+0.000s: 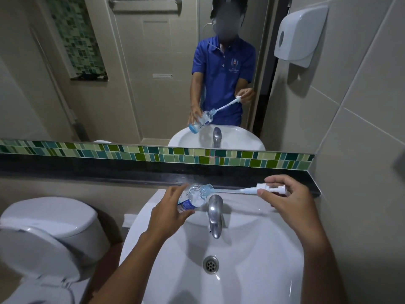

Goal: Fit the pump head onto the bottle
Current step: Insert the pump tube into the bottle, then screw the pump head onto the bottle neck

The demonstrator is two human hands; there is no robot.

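Note:
A clear plastic bottle with a blue label lies tilted on its side over the back of the sink, its mouth pointing right. My left hand grips its body. A white pump head is pinched in my right hand, to the right of the bottle. The pump's thin dip tube runs leftward, and its tip is at or just inside the bottle's mouth. The pump's collar is well apart from the bottle neck.
A chrome tap stands just below the bottle, over a white sink with a drain. A toilet sits to the left. A dark ledge, a mirror and a wall dispenser lie behind.

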